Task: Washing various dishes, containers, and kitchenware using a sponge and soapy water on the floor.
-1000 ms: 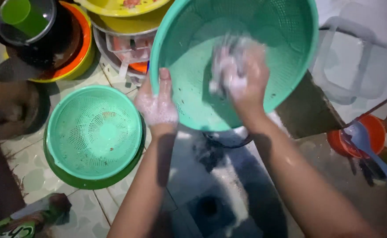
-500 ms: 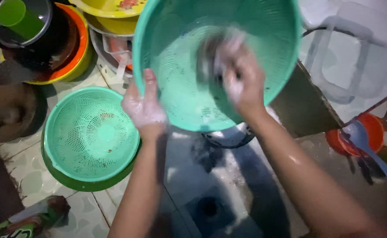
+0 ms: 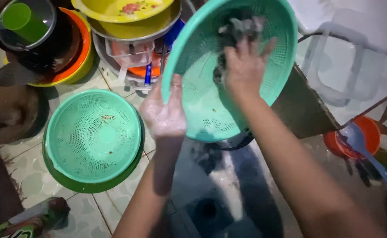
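Your soapy left hand [image 3: 165,115] now grips the tilted teal colander [image 3: 264,83] lower on its rim, while your right hand [image 3: 243,66], clutching what looks like a dark scrubber [image 3: 237,27], has climbed to its upper wall.

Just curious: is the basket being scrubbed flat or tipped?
Tipped: the teal basket is held on edge by the left hand, its inside facing the camera.

Two teal perforated colanders are showing: one tilted colander [image 3: 202,105] up in the hands, one second colander [image 3: 93,134] sitting in a single green basin [image 3: 87,184]. Two yellow bowls [image 3: 123,9] are stacking at the top. One green cup [image 3: 19,18] and one blue spoon [image 3: 363,147] are lying about.
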